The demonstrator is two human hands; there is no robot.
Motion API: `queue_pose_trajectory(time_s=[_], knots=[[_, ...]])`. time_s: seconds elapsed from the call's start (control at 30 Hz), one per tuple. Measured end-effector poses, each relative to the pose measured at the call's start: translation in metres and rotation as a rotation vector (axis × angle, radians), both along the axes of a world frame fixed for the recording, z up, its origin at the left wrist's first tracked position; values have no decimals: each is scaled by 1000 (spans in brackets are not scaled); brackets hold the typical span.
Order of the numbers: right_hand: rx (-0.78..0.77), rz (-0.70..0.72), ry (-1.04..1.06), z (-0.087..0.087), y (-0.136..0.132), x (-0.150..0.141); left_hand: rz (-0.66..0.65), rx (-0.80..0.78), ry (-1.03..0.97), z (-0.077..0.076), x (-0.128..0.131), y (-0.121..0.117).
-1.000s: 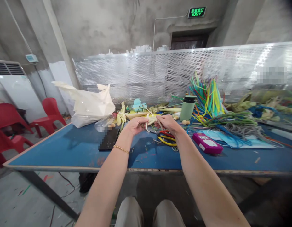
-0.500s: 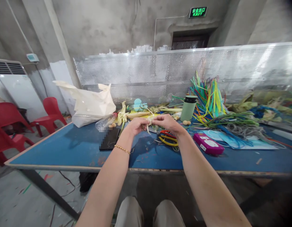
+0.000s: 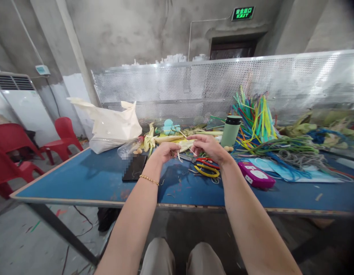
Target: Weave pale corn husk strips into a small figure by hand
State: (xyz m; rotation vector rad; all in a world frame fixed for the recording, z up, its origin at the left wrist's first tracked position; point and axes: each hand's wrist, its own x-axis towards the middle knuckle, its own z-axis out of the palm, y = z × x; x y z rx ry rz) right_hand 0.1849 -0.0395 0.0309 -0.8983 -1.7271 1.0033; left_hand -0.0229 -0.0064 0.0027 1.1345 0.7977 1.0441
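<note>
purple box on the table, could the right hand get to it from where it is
Likely yes. The purple box lies uncovered on the table, close beside the right forearm, so the right hand would probably only need to draw back and turn outward.

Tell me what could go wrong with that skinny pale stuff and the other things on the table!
The pale strip in the left hand looks thin, so it might tear if pulled hard. The right hand is close to the yellow-handled tool, so it could bump it. And the little tan balls by the green bottle look round, so a knock might make them roll away.
</note>
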Motion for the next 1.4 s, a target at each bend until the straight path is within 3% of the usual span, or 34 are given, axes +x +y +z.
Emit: queue_pose_trajectory(time_s=[0.33, 0.63, 0.77, 0.93, 1.07, 1.3, 1.4], knots=[[35, 126, 185, 7, -9, 4, -58, 24, 40, 2, -1, -1], [152, -143, 225, 1, 5, 3, -76, 73, 70, 2, -1, -4], [105, -104, 267, 2, 5, 4, -156, 111, 76, 3, -2, -6], [67, -92, 280, 0, 8, -2, -124, 104, 85, 2, 0, -6], [108, -118, 201, -4, 11, -5, -94, 99, 90, 2, 1, -7], [255, -121, -187, -6, 10, -11, -48, 135, 150, 1, 3, -7], [275, -124, -262, -8, 11, -13, -21, 162, 191, 0, 5, -7]])
